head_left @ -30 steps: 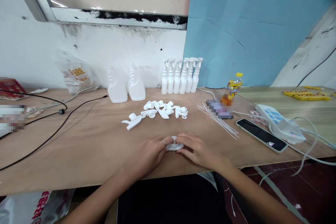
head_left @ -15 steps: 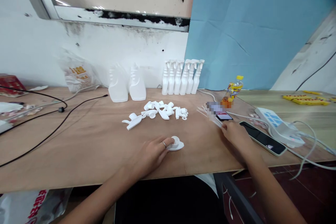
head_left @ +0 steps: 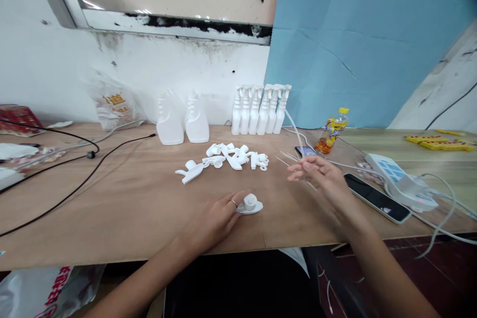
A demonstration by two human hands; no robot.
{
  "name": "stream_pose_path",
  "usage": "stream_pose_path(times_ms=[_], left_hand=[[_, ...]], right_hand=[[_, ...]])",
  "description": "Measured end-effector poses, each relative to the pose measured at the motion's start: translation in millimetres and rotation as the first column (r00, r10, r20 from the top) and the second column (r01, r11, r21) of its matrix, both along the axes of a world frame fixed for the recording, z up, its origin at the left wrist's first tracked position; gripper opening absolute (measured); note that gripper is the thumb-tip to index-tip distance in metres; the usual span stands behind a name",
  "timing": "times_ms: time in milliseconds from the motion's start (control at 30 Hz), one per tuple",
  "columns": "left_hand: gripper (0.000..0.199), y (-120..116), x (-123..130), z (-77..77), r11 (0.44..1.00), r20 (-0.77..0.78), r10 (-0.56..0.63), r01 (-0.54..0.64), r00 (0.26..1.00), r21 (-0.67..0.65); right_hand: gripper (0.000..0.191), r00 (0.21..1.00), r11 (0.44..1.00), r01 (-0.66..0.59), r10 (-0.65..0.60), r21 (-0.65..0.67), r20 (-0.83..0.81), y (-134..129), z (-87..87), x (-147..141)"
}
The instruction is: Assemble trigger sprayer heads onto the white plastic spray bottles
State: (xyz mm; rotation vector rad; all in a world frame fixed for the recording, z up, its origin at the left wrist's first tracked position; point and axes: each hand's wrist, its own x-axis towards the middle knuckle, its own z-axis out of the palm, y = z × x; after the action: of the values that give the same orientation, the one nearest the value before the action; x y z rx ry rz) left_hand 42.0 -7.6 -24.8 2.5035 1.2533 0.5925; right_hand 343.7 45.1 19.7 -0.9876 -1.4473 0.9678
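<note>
My left hand (head_left: pixel 219 212) rests on the table, its fingers closed on a white spray head (head_left: pixel 251 203) that lies with its round collar facing up. Raised above the table to the right, my right hand (head_left: pixel 320 176) pinches a thin white tube (head_left: pixel 295 128) that points up and to the left. Several more thin tubes (head_left: pixel 288 156) lie on the table just behind that hand. A pile of white spray heads (head_left: pixel 233 155) sits in the middle, with one spray head (head_left: pixel 192 172) at its left end.
Several white bottles with spray tops (head_left: pixel 257 114) stand by the wall, left of them bottles without tops (head_left: pixel 197 124). A drink bottle (head_left: pixel 331 134), a phone (head_left: pixel 376 198) and a power strip (head_left: pixel 398 181) are at the right. Black cables (head_left: pixel 89 179) cross the left side.
My right hand has lifted off the table and moved slightly left, with a tube now upright in its fingers. My left hand stays at the spray head, its thumb shifted off the collar.
</note>
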Motion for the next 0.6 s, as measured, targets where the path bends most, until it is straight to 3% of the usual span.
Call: stream_pose_path(times_ms=[133, 267, 333, 400, 500, 600], left_hand=[[0.050, 3.0, -0.6, -3.6, 1.000, -0.001, 0.000, 0.000, 1.000, 0.022], [0.050, 4.7, 0.5, -4.7, 1.000, 0.003, -0.017, 0.017, 1.000, 0.018], [0.049, 5.4, 1.0, -5.2, 1.000, -0.013, -0.012, 0.012, 1.000, 0.013], [0.049, 6.1, 1.1, -6.1, 1.000, -0.025, -0.003, 0.003, 1.000, 0.015], [0.051, 6.8, 0.9, -6.5, 1.000, -0.029, -0.006, 0.007, 1.000, 0.022], [0.050, 6.3, 0.9, -4.8, 1.000, -0.030, -0.010, 0.011, 1.000, 0.023]], right_hand=[[0.024, 0.877, 0.937, -0.340, 0.285, -0.078, -0.387, -12.0, 13.7, -65.3], [0.012, 0.689, 0.775, -0.613, 0.429, -0.153, -0.584, -13.0, 11.5, -104.9], [0.019, 0.672, 0.747, -0.647, 0.462, -0.154, -0.579, -11.6, 8.5, -114.2], [0.011, 0.683, 0.765, -0.635, 0.488, -0.111, -0.543, -8.9, 6.6, -118.7], [0.027, 0.672, 0.764, -0.640, 0.506, -0.081, -0.542, -2.9, 6.3, -120.0], [0.012, 0.645, 0.718, -0.685, 0.519, -0.122, -0.561, 1.6, 7.6, -118.6]])
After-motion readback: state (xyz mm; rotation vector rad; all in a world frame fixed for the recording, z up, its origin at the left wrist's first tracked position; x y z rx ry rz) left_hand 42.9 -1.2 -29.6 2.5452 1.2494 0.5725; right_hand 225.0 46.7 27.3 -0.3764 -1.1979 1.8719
